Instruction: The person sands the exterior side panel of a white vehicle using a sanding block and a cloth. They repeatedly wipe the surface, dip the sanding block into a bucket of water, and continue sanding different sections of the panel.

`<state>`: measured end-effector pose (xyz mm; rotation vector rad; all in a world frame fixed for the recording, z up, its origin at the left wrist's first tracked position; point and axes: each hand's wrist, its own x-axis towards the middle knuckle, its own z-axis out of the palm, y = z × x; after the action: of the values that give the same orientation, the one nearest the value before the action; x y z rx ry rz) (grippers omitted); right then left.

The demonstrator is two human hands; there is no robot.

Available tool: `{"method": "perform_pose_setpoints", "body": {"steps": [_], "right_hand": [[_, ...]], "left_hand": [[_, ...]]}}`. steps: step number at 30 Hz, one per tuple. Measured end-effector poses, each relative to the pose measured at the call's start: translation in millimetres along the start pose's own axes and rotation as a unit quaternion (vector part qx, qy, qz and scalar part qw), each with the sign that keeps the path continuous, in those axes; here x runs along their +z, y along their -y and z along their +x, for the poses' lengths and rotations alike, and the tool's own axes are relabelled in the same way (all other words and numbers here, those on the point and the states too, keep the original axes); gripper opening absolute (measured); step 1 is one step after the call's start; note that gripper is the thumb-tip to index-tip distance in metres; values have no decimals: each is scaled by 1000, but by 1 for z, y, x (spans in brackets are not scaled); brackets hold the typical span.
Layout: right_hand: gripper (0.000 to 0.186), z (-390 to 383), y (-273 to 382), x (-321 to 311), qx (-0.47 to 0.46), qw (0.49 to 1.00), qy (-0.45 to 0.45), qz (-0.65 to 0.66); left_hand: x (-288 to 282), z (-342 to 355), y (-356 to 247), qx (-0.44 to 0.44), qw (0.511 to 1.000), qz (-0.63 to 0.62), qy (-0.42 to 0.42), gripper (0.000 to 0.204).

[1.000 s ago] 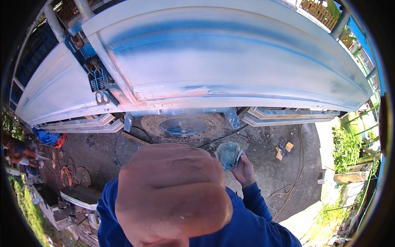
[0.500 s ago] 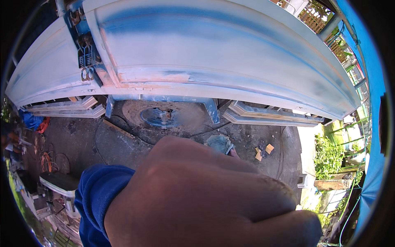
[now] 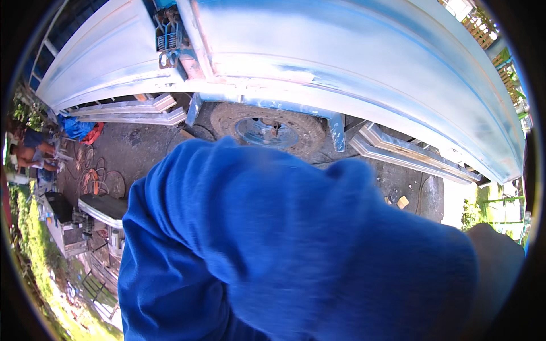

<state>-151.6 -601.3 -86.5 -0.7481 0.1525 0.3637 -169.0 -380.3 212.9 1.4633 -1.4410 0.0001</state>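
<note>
My left arm, in a blue sleeve (image 3: 318, 227), reaches across the lower middle of the view, close up. At its end, by the right rim, my left hand (image 3: 497, 261) shows only as a dark, blurred patch near the wrist; its fingers cannot be made out. What it holds, if anything, is hidden. Beyond the arm stands a large panelled vehicle side (image 3: 352, 40), patchily coated white over blue. My right hand is out of sight.
Under the panel sits a dusty wheel (image 3: 267, 131) with a blue hub, between slatted metal side rails (image 3: 409, 153). A black-topped bench (image 3: 102, 207) and an orange coiled hose (image 3: 91, 181) lie to the left. Farther off is another person (image 3: 34, 154). Wood scraps (image 3: 402, 202) lie at right.
My left hand has swept right from the middle toward the rim, and the sleeve now covers the centre. The view has shifted, so the panel and wheel sit higher and farther right.
</note>
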Motion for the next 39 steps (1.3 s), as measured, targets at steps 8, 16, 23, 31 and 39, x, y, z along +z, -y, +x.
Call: {"method": "perform_pose_setpoints", "body": {"steps": [8,16,23,31,39], "right_hand": [[48,4,-7,26,-7,999,30,8],[30,29,-57,74,39,992,99,72],[23,45,-89,159,-12,993,106,-46],[28,156,-164,255,-83,941,20,-327],[15,293,-162,483,-584,627,-64,-512]], "left_hand": [[38,-5,74,-83,989,35,-119,47],[97,-222,198,-463,765,-120,-432,65],[27,-280,130,-373,565,-531,-510,63],[-48,-441,100,-448,626,-469,-433,52],[-118,-658,57,-573,526,-371,-507,50]]}}
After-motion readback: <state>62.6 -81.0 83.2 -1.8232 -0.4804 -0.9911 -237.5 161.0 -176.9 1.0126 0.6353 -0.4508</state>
